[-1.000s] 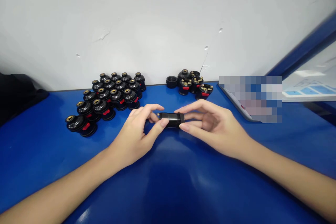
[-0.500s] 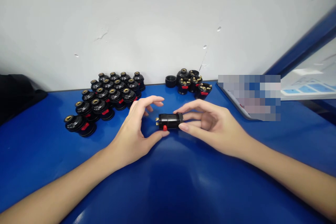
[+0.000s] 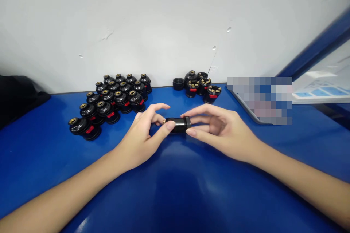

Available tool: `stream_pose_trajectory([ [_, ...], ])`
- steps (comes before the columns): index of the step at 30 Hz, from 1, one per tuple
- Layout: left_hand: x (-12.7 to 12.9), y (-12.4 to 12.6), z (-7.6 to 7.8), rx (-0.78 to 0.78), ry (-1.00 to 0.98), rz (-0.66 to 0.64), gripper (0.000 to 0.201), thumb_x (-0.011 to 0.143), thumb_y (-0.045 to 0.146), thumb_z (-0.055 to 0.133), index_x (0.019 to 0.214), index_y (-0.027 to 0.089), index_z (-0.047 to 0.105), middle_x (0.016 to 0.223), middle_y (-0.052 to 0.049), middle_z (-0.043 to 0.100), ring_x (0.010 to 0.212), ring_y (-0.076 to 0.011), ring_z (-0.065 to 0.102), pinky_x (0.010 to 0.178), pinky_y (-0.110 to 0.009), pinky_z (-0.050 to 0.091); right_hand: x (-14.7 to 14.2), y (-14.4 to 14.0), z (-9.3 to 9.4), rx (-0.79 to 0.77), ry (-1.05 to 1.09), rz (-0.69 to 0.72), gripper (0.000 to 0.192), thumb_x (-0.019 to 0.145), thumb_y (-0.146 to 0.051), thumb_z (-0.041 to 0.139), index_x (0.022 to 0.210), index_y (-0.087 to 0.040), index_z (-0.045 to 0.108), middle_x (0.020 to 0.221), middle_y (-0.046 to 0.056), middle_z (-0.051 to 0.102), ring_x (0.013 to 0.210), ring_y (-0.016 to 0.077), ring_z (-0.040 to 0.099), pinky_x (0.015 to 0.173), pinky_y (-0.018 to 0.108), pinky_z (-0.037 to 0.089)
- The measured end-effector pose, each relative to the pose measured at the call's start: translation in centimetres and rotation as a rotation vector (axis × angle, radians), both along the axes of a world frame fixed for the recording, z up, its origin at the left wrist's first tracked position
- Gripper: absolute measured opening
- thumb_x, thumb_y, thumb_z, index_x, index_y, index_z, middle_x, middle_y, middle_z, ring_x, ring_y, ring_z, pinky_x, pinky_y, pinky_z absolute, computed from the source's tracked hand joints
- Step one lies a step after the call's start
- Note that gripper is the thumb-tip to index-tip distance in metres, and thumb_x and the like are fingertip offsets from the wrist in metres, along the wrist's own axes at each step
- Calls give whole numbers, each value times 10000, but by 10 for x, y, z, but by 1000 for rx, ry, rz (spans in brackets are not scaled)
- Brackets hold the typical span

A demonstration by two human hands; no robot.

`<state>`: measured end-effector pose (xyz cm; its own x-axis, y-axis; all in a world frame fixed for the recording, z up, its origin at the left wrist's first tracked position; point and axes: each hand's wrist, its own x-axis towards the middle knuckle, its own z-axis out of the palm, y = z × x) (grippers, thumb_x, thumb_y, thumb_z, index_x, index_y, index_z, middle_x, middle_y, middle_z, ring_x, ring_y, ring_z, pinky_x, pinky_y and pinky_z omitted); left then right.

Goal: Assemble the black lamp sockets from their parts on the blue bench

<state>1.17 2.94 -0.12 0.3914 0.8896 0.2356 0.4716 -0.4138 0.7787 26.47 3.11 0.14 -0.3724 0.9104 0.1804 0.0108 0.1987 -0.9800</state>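
Left hand [image 3: 139,140] and right hand [image 3: 218,131] both pinch black socket [image 3: 179,125], fingers clamped on opposite ends; keep socket level, grip firm, above blue table [image 3: 175,189].

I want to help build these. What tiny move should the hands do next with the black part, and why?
Probably one more small twist. Both hands grip the black part lying sideways just above the table: the left hand pinches its brass-tipped end, the right hand its ringed end. Opposed grips like that suit turning the two ends against each other.

2 hands [image 3: 142,136], 1 held black part [image 3: 179,125], about 16 finished sockets [image 3: 115,96], 5 loose pieces [image 3: 198,83].
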Motion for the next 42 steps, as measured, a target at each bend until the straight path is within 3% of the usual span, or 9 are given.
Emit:
stream_pose_trajectory([
  [5,0,0,0,107,-32,-29,833,873,380,887,1532,311,382,1338,-81,693,1197,-266,625,1060,-441,443,1,-1,0,-3,-2,-3,341,865,-348,916,1139,-216,761,1139,97,843,1069,275,835,899,396,723],
  [10,-1,0,-2,28,-10,-6,572,1018,429,733,1491,307,435,1128,-46,764,1064,-245,665,1053,-467,447,0,-1,0,-2,7,16,341,859,-332,922,1136,-216,761,1136,98,843,1078,277,833,891,390,725],
  [16,-1,0,0,132,-2,-42,838,869,411,905,1531,321,401,1349,-84,700,1200,-285,637,1035,-447,451,0,-1,1,-24,17,31,342,840,-320,938,1125,-235,768,1136,79,845,1082,278,834,892,383,725],
  [20,0,-1,1,10,11,-22,486,1053,433,669,1470,289,465,1064,-33,760,1021,-238,677,1004,-443,453,0,-2,1,-15,31,53,317,864,-293,920,1134,-237,764,1131,71,845,1086,264,834,910,372,722],
  [24,-1,-1,0,134,-32,-47,803,893,390,870,1531,306,391,1322,-76,698,1176,-261,633,1016,-420,440,0,-1,-1,-14,38,52,314,870,-275,918,1137,-229,760,1131,69,842,1090,236,831,894,303,713],
  [29,-1,1,-2,5,-28,-28,452,1077,419,631,1470,299,441,1090,-33,751,1022,-225,653,1010,-441,429,0,0,-2,-3,38,60,319,873,-269,916,1146,-229,757,1128,66,836,1088,233,830,923,314,710],
  [33,0,2,-4,132,-54,-47,885,873,363,888,1557,324,327,1352,-76,669,1139,-246,607,1019,-420,439,0,-1,-2,2,34,51,307,879,-278,911,1141,-232,757,1157,74,833,1104,243,827,924,323,714],
  [38,-1,2,-5,43,-62,-42,624,1015,363,740,1520,318,377,1145,-39,736,1054,-227,634,1039,-438,443,0,-2,-2,13,45,65,308,880,-263,910,1145,-233,756,1136,71,836,1088,250,833,938,350,717],
  [42,-3,2,-6,215,-57,-38,1014,792,372,971,1574,360,326,1452,-86,610,1199,-266,592,1017,-416,459,-1,-2,-2,14,48,37,299,882,-265,909,1138,-237,758,1142,70,836,1080,245,837,913,325,720],
])
